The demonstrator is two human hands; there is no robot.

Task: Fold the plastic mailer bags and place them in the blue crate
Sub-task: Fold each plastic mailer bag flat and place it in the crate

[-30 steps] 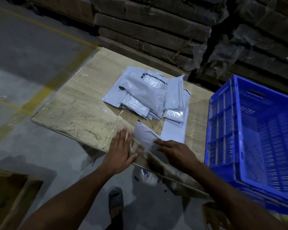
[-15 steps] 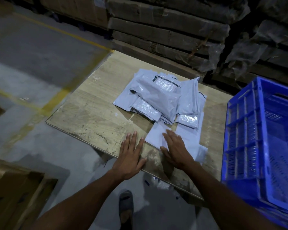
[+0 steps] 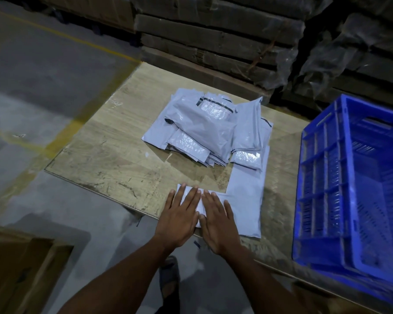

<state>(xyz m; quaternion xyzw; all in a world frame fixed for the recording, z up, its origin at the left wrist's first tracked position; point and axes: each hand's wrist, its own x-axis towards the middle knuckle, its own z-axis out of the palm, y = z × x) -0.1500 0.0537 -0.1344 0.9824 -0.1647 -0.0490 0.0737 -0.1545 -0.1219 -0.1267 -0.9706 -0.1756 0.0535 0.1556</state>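
Note:
A folded grey mailer bag [image 3: 243,209] lies flat at the near edge of the wooden board [image 3: 104,150]. My left hand [image 3: 179,218] and my right hand [image 3: 218,225] press down on it side by side with straight fingers. A loose pile of grey mailer bags [image 3: 209,128] sits behind it in the middle of the board. The blue crate [image 3: 354,191] stands at the right with no bags visible inside.
Wrapped stacks of cardboard [image 3: 225,41] line the back. A brown carton [image 3: 21,268] sits at the lower left on the concrete floor. My sandalled foot [image 3: 168,282] shows below the board's near edge. Yellow floor lines [image 3: 61,137] run at the left.
The raised flap of the bag has been laid down flat. My left hand slid from the bare board onto the bag, and both hands now press it together.

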